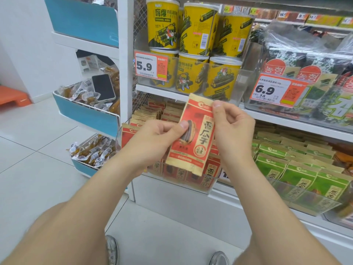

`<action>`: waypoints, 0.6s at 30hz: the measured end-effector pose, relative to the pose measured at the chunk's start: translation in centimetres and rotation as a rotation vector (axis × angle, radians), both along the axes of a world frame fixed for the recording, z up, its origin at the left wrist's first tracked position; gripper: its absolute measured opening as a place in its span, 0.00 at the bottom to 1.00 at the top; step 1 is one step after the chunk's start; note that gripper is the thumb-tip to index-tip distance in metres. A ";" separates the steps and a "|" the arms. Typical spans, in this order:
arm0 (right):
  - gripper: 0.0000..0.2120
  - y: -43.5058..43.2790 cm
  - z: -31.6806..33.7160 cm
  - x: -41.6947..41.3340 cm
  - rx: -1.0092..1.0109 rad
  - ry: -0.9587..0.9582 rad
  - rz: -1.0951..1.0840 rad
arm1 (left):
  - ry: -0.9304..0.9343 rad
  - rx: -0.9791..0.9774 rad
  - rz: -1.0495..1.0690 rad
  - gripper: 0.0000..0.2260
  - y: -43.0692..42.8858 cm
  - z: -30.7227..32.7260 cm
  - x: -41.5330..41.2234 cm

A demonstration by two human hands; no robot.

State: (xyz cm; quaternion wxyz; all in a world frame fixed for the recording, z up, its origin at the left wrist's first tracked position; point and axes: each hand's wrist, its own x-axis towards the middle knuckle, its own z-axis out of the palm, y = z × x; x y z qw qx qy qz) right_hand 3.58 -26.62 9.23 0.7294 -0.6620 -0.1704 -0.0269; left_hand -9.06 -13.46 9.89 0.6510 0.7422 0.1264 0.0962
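Note:
A red and tan packet of sunflower seeds (196, 136) is held upright in front of a shop shelf. My left hand (156, 138) pinches its left edge, thumb on the printed front. My right hand (232, 125) pinches the packet's upper right corner between thumb and fingers. Below and behind it, a clear bin (198, 185) holds several more of the same red packets.
Yellow seaweed-roll tubs (198, 29) fill the shelf above, with a 5.9 price tag (150, 66). Green seed packets (298, 169) lie to the right, seaweed packs (315, 73) above them. On the left, blue bins hold wrapped snacks and a phone (103, 87). White tiled floor below.

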 end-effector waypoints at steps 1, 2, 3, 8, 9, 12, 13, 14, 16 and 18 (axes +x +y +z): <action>0.07 0.0 0.2 0.0 -0.045 0.041 0.046 | -0.035 -0.012 0.040 0.19 0.1 -0.2 0.2; 0.09 0.0 0.2 -0.1 -0.114 0.055 0.096 | -0.066 -0.020 0.093 0.18 0.1 -0.3 0.3; 0.11 0.1 0.3 -0.3 -0.189 0.050 0.157 | -0.085 -0.022 0.153 0.19 0.1 -0.4 0.4; 0.13 0.7 -0.2 -1.6 -0.288 -0.063 0.246 | -0.132 0.104 0.204 0.18 0.4 -0.1 0.1; 0.14 0.7 -0.3 -1.5 -0.299 -0.098 0.211 | -0.137 0.088 0.155 0.15 0.8 0.0 0.1; 0.15 0.9 -0.5 -1.2 -0.312 -0.126 0.174 | -0.153 0.019 0.006 0.18 2.0 0.2 -0.2; 0.15 0.9 -0.5 -1.2 -0.326 -0.123 0.171 | -0.145 0.022 -0.018 0.22 2.3 0.2 -0.3; 0.15 1.0 -0.5 -1.2 -0.338 -0.123 0.168 | -0.134 0.036 -0.030 0.24 2.5 0.1 -0.3; 0.14 1.0 -0.4 -1.4 -0.330 -0.116 0.182 | -0.114 0.064 -0.037 0.25 2.7 0.0 -0.3; 0.13 1.0 -0.4 -1.3 -0.300 -0.105 0.213 | -0.109 0.083 -0.020 0.25 2.8 0.0 -0.4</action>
